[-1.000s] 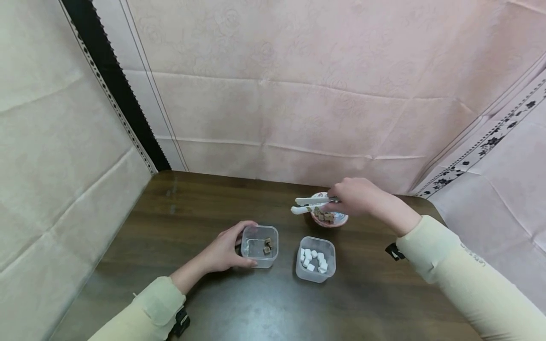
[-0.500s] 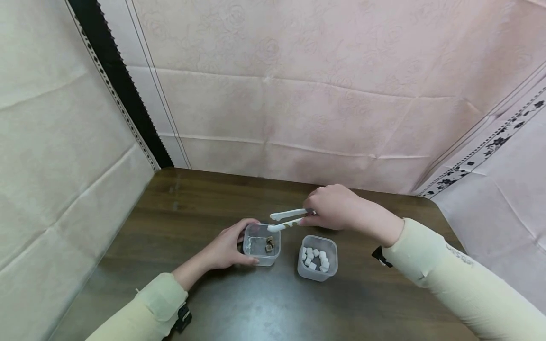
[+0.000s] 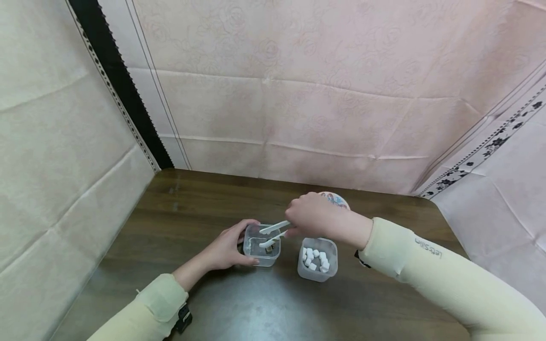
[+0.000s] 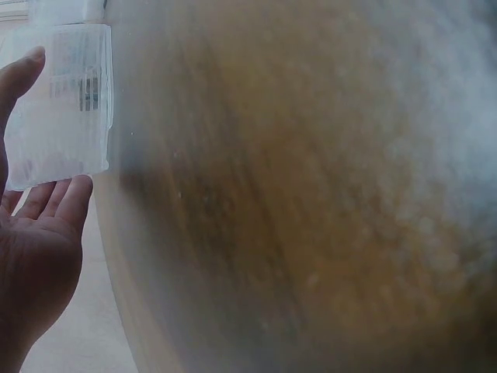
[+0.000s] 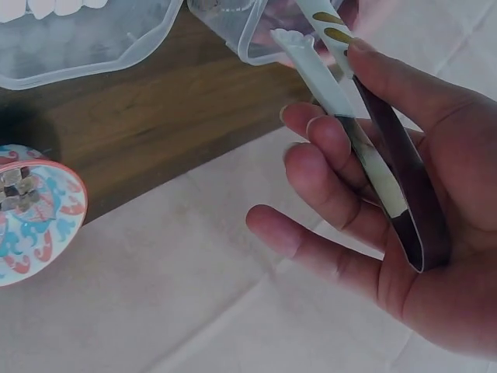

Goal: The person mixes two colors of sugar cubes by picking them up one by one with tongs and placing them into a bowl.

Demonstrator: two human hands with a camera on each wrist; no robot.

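My left hand (image 3: 230,246) grips a clear plastic box (image 3: 265,262) from its left side, thumb at the near wall and fingers at the far one. Inside, a few small brown cubes (image 3: 269,248) show partly behind the tongs (image 3: 276,226). My right hand (image 3: 313,215) holds these tongs, white-armed with a dark metal bend, between thumb and fingers. Their tips stand apart over the box, with nothing visible between them. In the right wrist view the thumb presses one tong arm (image 5: 388,132). The left wrist view shows my thumb and fingertips against the box wall (image 4: 66,116).
A second clear box (image 3: 317,278) with several white cubes (image 3: 323,261) stands just right of the first. Behind my right hand is a patterned bowl (image 3: 337,200), partly hidden; brown cubes (image 5: 17,189) lie in it. A pink cloth (image 3: 273,104) hangs at the table's (image 3: 204,199) far edge.
My right hand has carried the tongs from over the patterned bowl leftward and nearer, to over the left box. The left hand keeps its hold on that box.
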